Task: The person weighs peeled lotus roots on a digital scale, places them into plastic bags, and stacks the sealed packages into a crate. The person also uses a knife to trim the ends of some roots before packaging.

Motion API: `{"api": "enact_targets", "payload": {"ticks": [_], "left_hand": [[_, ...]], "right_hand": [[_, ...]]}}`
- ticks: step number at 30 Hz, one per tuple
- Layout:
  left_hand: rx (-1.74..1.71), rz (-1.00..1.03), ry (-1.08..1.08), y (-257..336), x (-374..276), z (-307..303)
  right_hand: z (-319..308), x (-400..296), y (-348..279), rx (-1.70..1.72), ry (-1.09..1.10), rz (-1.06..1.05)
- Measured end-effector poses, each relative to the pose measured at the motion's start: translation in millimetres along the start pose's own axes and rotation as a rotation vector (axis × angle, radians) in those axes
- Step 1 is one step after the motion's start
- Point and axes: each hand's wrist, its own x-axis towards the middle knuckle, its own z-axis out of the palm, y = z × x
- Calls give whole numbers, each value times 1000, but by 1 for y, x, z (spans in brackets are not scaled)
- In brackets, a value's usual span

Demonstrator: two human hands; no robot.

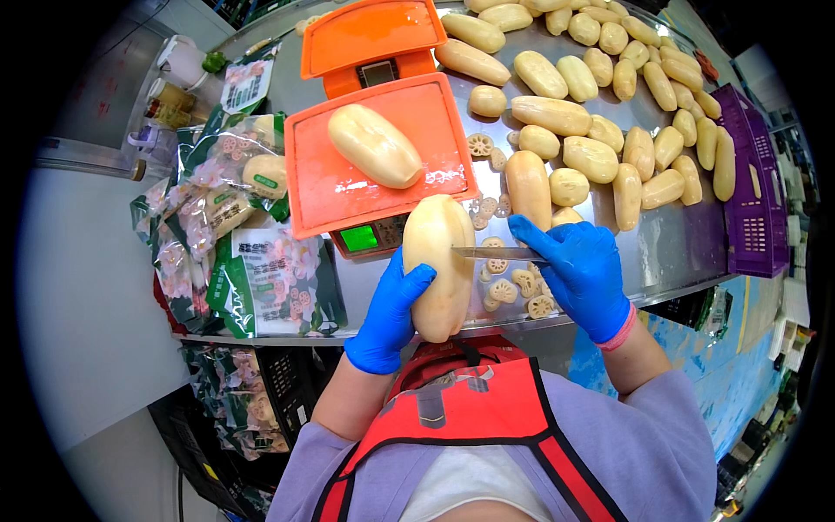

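Observation:
A thick peeled lotus root segment is upright in front of my apron, gripped by my blue-gloved left hand along its left side. My right hand, also gloved, grips a knife whose blade points left. The blade's tip meets the right part of the root's surface. Behind the held root, another peeled lotus root lies on the orange tray of a weighing scale. The scale's green display is lit. Cut lotus root slices lie on the metal table between my hands.
Many peeled lotus roots cover the table's right and far side, beside a purple plastic crate. A second orange scale stands behind the first. Printed packaging bags, some filled, pile up at left. Below them sits a black crate.

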Motion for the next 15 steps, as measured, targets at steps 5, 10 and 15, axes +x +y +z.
{"api": "enact_targets", "payload": {"ticks": [5,10,15], "left_hand": [[5,9,2,0,-1,-1],[-2,0,3,0,-2,-1],[46,59,20,-3,-1,-1]], "right_hand": [[0,-1,0,-3,-11,3],[2,-3,1,1,-20,10],[3,-5,0,-22,-53,25]]}}
